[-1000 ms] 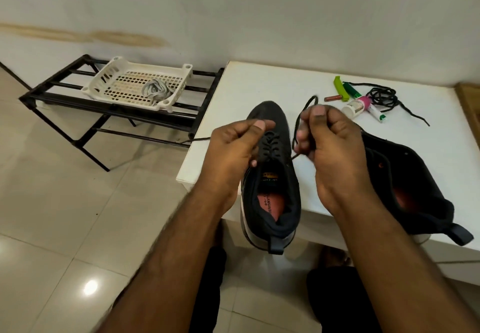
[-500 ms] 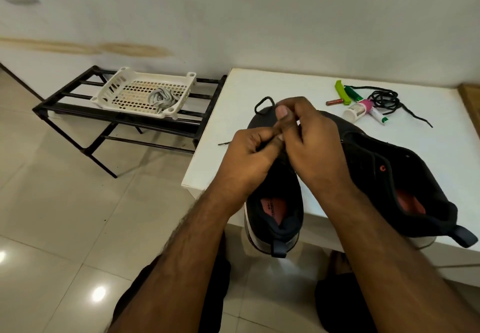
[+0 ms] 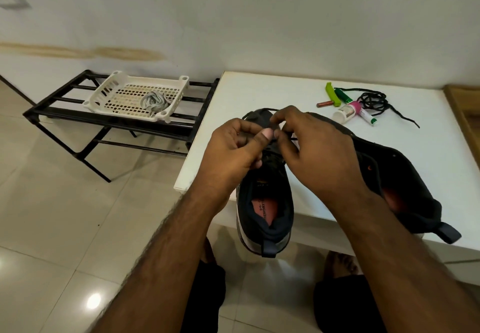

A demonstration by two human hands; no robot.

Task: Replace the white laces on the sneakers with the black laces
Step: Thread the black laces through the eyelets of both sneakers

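A dark fabric sneaker with a pale sole and a reddish insole (image 3: 265, 203) lies at the near left edge of the white rectangular table (image 3: 259, 91), its heel and pull tab hanging past the rim over the tiled floor. Both hands meet above its lacing area: the left hand (image 3: 233, 151) has its fingers curled with the thumb pressed forward, and the right hand (image 3: 309, 145) pinches a thin black lace (image 3: 293, 139) with its fingertips just beside that thumb; whether the left hand also grips the lace cannot be told. A loop of the same lace shows past the fingers near the toe. A second dark sneaker (image 3: 394, 174) lies on its side just to the right, its heel tab at the table's near rim, partly behind the right forearm. Toward the far right, well apart from the hands, a loose coil of black lace (image 3: 374, 100) lies beside a green clip, a small bottle and tubes. Bare white tabletop stretches between the shoes and the far wall. Left of the table, on a black metal rack (image 3: 65, 109), a white perforated plastic tray (image 3: 104, 94) holds a bundle of pale laces (image 3: 153, 100).
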